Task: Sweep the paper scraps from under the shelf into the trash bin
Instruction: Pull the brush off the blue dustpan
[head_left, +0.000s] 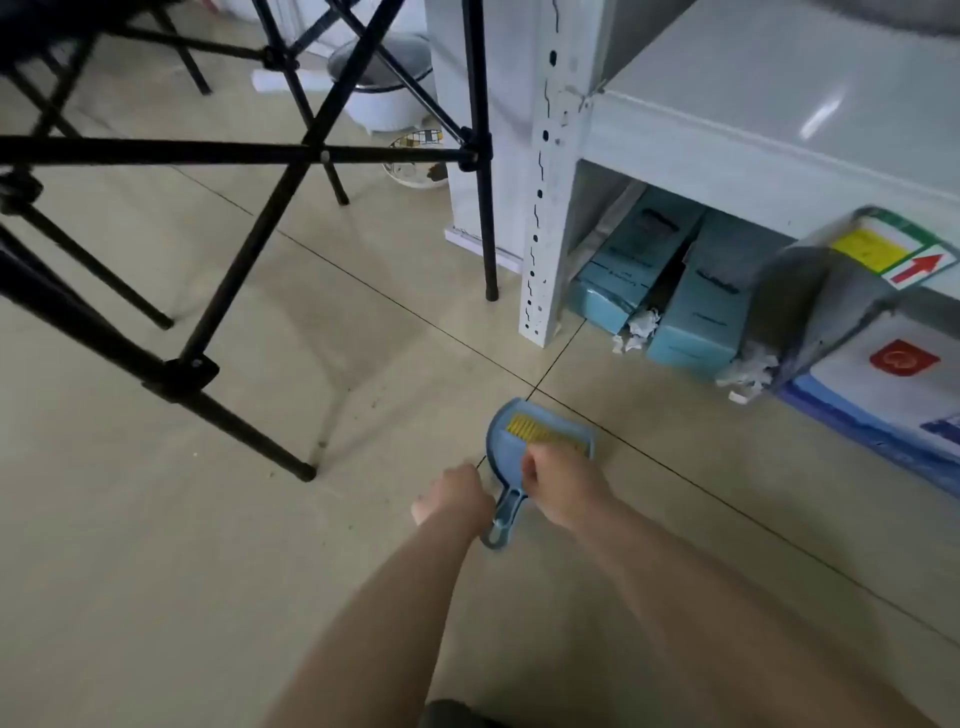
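Note:
A blue dustpan lies on the tiled floor in front of the shelf, with a yellow-bristled brush resting in it. My right hand is closed over the near end of the brush. My left hand is curled right beside the dustpan handle; its fingers are hidden, so a grip does not show. White paper scraps lie under the grey metal shelf between blue boxes, and more scraps sit further right. A white trash bin stands at the back, behind black legs.
Black folding table legs cross the left half of the floor. Blue boxes and a grey container with an arrow label fill the space under the shelf. A patterned bowl sits near the shelf post.

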